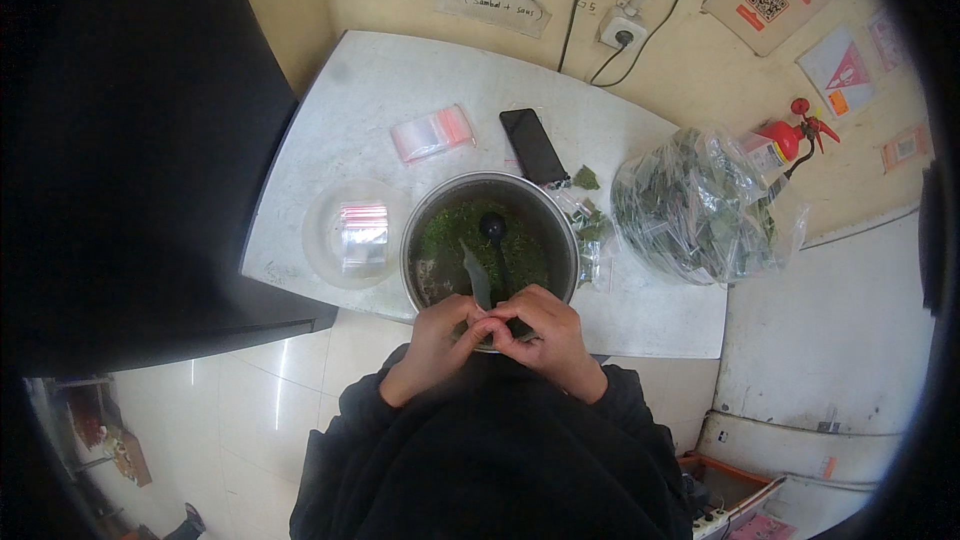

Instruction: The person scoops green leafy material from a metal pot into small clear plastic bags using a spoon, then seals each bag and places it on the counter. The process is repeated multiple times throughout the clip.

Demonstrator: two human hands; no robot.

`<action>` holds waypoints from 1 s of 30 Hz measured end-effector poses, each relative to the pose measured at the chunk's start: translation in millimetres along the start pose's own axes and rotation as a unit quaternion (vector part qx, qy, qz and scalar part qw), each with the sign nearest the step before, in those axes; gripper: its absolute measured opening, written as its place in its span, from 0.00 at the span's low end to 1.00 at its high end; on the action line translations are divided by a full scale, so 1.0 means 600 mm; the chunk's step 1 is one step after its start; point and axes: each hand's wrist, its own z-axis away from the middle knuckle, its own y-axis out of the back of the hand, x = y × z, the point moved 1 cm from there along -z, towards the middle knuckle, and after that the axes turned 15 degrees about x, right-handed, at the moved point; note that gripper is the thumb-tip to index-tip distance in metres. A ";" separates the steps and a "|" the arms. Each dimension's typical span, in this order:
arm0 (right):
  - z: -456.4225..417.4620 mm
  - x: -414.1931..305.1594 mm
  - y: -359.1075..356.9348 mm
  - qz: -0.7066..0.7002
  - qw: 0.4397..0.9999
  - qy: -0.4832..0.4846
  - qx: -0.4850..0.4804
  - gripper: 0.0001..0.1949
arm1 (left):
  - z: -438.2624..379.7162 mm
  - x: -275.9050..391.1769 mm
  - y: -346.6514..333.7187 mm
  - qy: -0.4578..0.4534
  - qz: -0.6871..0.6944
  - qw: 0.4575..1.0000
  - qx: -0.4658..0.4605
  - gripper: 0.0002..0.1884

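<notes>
My left hand [442, 334] and my right hand [546, 330] meet over the near rim of a round metal pot [414, 240]. Between them they pinch the top of a small clear zip bag [478, 281], whose contents I cannot make out. In the pot lie chopped green bits [465, 221] and a black ladle or spoon [493, 226]. Left of the pot, a stack of empty zip bags [364, 236] rests in a round translucent container [319, 236]. Small filled bags [592, 229] lie right of the pot.
On the white table [322, 127] are a pack of zip bags [433, 135], a black phone [534, 146] and a large plastic bag of small green-filled bags [690, 210]. A red fire extinguisher [784, 139] stands behind it. Part of another person's leg [187, 525] shows at lower left.
</notes>
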 end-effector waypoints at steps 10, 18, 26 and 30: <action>-0.014 0.026 -0.014 0.028 0.997 0.055 0.045 0.08 | -0.016 -0.001 -0.008 0.038 -0.007 0.999 -0.004 0.07; -0.005 0.022 -0.004 0.005 0.994 0.026 -0.107 0.06 | 0.000 -0.011 -0.001 0.073 0.027 0.994 -0.082 0.10; -0.023 0.038 0.025 0.065 0.991 0.065 -0.094 0.08 | 0.020 -0.021 -0.016 -0.090 -0.059 0.994 -0.009 0.10; -0.008 0.016 -0.007 -0.022 0.997 -0.018 -0.065 0.12 | 0.022 -0.022 -0.027 0.025 -0.014 0.995 0.099 0.09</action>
